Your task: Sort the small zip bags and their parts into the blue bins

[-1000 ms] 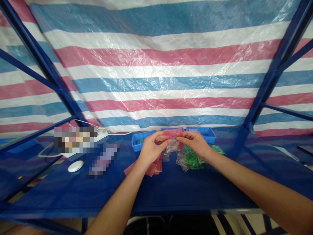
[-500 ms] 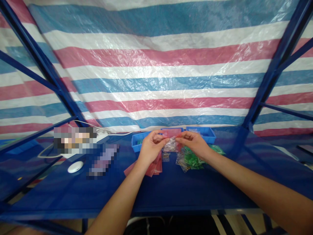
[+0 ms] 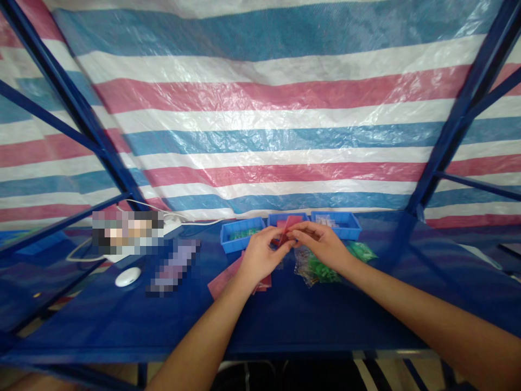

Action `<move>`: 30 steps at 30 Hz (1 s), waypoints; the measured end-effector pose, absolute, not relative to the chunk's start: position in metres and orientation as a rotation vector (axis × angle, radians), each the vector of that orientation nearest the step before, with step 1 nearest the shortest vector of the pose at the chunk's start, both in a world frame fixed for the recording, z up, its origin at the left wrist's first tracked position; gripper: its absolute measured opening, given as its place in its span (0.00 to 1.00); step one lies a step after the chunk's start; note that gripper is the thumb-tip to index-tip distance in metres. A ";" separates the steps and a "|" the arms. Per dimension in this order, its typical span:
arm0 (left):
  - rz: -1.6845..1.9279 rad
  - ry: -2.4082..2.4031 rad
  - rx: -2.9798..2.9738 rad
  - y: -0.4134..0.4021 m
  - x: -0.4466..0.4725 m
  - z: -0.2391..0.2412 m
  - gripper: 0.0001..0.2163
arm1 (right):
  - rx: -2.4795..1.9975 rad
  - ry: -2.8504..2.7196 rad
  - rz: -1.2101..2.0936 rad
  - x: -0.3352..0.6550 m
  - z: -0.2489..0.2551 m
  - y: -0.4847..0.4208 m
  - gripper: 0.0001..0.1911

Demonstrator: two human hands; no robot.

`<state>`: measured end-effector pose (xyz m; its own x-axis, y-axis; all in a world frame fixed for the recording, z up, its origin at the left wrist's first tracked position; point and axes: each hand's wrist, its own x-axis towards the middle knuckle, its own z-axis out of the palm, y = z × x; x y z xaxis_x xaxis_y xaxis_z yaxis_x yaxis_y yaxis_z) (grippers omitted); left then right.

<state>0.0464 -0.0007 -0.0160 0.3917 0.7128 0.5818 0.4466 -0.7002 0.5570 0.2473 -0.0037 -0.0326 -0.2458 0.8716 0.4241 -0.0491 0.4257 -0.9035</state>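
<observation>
Both my hands meet over the middle of the blue table (image 3: 285, 315). My left hand (image 3: 262, 255) and my right hand (image 3: 319, 241) each pinch a small pink plastic bag (image 3: 287, 224) between fingertips, holding it tilted just above the table. Under my left hand lies a stack of pink bags (image 3: 228, 279). Under my right hand lies a heap of clear bags with green parts (image 3: 315, 267). Whether anything is inside the held bag is hidden by my fingers.
Three shallow blue trays (image 3: 240, 233) stand in a row behind my hands. A white round object (image 3: 127, 276) and a white cable (image 3: 81, 252) lie at the left. Blue frame bars (image 3: 448, 146) and a striped tarp (image 3: 260, 125) enclose the table.
My hands have drawn closer together, and the pink bag is now tilted and narrower between them. The clear packet seen hanging beneath it earlier is no longer visible.
</observation>
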 end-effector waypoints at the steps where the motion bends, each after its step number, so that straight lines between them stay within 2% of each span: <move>1: 1.231 1.040 2.325 0.001 0.045 -0.017 0.08 | -0.737 -1.575 1.048 0.246 -0.032 -0.005 0.17; 7: 1.300 1.038 2.023 0.009 0.041 -0.024 0.10 | -0.773 -1.457 0.907 0.250 -0.036 0.002 0.18; 13: 1.267 0.860 1.822 0.009 0.044 -0.025 0.12 | -0.773 -1.414 0.882 0.251 -0.040 0.008 0.30; 18: 1.183 0.800 1.755 0.007 0.046 -0.024 0.14 | -0.719 -1.446 1.081 0.251 -0.038 0.006 0.18; 30: 1.160 0.854 1.866 0.004 0.045 -0.019 0.15 | -0.720 -1.415 1.105 0.254 -0.044 0.010 0.16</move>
<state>0.0449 0.0038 -0.0188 0.3619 0.8373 0.4097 0.1426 -0.4841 0.8633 0.2542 0.0103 -0.0436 -0.1680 0.9028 0.3958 -0.1647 0.3702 -0.9142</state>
